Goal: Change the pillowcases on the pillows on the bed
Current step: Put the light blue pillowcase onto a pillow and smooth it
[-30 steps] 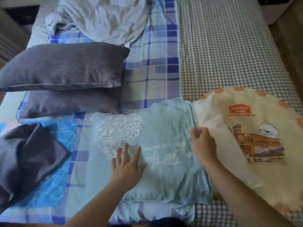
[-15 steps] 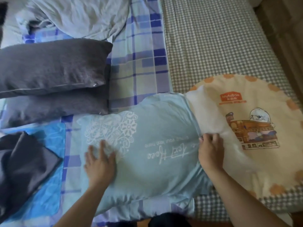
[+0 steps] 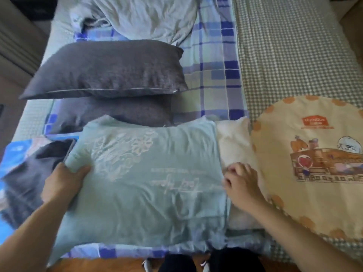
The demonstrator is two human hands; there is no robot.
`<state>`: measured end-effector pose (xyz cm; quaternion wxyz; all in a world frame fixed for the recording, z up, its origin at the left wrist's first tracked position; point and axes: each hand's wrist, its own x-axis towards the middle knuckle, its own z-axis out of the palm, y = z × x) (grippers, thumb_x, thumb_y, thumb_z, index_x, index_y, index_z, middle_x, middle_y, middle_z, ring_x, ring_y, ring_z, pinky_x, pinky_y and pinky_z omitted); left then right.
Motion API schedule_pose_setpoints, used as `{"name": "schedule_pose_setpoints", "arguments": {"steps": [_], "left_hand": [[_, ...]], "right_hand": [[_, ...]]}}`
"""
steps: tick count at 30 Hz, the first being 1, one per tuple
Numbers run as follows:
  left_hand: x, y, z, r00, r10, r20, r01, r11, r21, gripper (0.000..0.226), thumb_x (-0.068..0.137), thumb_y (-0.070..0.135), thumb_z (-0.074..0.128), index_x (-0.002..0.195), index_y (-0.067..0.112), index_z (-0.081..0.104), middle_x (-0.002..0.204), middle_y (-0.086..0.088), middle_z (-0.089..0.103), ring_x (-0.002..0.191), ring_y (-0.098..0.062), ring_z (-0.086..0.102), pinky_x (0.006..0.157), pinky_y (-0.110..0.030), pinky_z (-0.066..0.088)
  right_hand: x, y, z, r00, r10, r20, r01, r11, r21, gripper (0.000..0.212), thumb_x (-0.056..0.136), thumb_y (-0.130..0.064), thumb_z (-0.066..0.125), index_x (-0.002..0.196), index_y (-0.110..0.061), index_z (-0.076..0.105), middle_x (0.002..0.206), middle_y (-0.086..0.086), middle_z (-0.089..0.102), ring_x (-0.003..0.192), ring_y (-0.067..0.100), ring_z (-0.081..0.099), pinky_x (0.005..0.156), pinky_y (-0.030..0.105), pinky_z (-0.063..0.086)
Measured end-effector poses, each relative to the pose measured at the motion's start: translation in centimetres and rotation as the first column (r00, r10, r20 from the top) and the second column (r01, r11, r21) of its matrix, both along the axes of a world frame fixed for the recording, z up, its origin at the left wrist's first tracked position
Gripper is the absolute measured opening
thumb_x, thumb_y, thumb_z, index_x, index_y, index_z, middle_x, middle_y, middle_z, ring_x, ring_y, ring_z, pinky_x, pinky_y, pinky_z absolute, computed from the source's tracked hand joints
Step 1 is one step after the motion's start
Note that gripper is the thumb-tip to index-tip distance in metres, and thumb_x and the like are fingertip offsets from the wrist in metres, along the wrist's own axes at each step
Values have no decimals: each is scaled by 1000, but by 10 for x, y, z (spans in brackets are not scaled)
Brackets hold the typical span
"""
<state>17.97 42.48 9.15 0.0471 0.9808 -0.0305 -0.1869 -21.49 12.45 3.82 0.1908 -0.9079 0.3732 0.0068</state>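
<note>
A pillow in a light teal pillowcase (image 3: 149, 185) with a white lace print lies across the near edge of the bed. Its white inner end (image 3: 233, 142) sticks out of the open right side. My left hand (image 3: 62, 181) grips the pillow's left end, thumb on top. My right hand (image 3: 241, 183) has its fingers curled at the pillowcase's open right edge, pinching the fabric there. Two dark grey pillows (image 3: 110, 69) lie stacked behind it.
A cream round cushion (image 3: 314, 163) with a cartoon print lies at the right on the checked sheet (image 3: 290, 55). A dark grey cloth (image 3: 29, 173) sits at the left on a blue mat. A crumpled pale blanket (image 3: 145, 14) is at the head.
My left hand slid from the pillow's top face to its left end and took hold of it. The right hand stayed at the open edge. The pillow shifted slightly left.
</note>
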Motion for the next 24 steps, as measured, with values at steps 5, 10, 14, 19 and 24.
{"name": "schedule_pose_setpoints", "arguments": {"steps": [5, 10, 14, 19, 24], "left_hand": [[6, -8, -19, 951, -251, 181, 227, 964, 141, 66, 88, 25, 69, 148, 11, 46, 150, -34, 36, 134, -52, 36, 110, -59, 33], [-169, -118, -72, 701, -695, -156, 673, 718, -177, 69, 99, 59, 40, 160, 37, 16, 169, -9, -3, 155, -33, -4, 124, -49, 4], [-208, -116, -90, 643, -732, -227, 725, 677, -129, 78, 100, 59, 35, 159, 37, -10, 165, -8, -26, 151, -33, -25, 124, -52, -7], [-204, -121, -94, 340, -935, -102, 905, 355, -234, 64, 96, 53, 24, 158, 37, 22, 169, -9, -10, 153, -39, -16, 123, -60, 1], [-184, -191, -75, -49, -996, -72, 984, -35, -177, 49, 105, 40, 30, 153, 32, 39, 163, -1, 31, 156, -30, 4, 124, -53, -9]], "right_hand": [[67, 80, -14, 982, -6, 190, -47, 961, 273, 16, 86, -14, 68, 102, -15, 68, 139, 10, 49, 128, 23, 39, 106, 36, 41], [31, 42, -34, 783, -571, -248, 600, 584, 547, 67, 96, -38, 62, 152, -14, 34, 156, 10, 36, 141, 31, 37, 111, 43, 35], [35, 56, -62, 706, -587, -396, 568, 136, 812, 68, 95, -52, 57, 154, -38, 26, 152, -2, 43, 130, 28, 50, 107, 45, 43], [56, 76, -97, 790, -518, -328, 589, 493, 640, 46, 95, -46, 57, 138, -33, 49, 142, 12, 48, 125, 34, 51, 105, 47, 45], [76, 112, -52, 968, -98, -232, 208, 831, 516, 46, 98, -23, 27, 132, -10, 55, 131, 18, 60, 118, 30, 58, 117, 43, 24]]}}
